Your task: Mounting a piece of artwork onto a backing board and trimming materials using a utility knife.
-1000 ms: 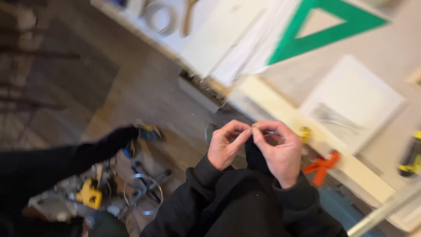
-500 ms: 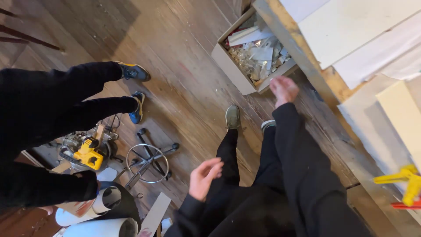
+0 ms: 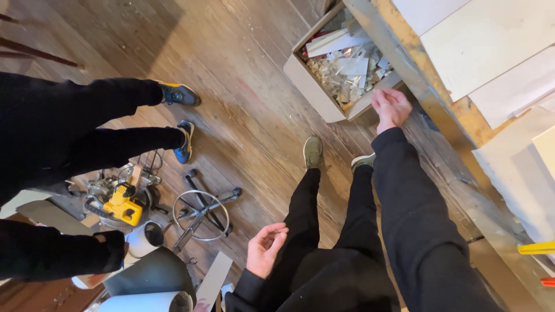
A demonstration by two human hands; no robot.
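My right hand (image 3: 392, 108) reaches down over the edge of a cardboard box (image 3: 311, 86) on the wooden floor; its fingers are curled and I cannot tell if they hold anything. The box holds clear plastic bags, wood chips and a white strip. My left hand (image 3: 264, 249) hangs by my left leg, palm up, fingers loosely apart, holding nothing. My black trousers and two olive shoes (image 3: 313, 151) show below.
A wooden workbench (image 3: 439, 98) with white boards runs along the right. Another person in black stands at the left, in blue-and-yellow shoes (image 3: 184, 141). A yellow mitre saw (image 3: 118, 199), a metal stool base (image 3: 201, 214) and white rolls (image 3: 144, 240) lie on the floor.
My hands were together over the bench a second ago. The view has dropped to the floor; my right hand reached to the box and my left hand fell to my side.
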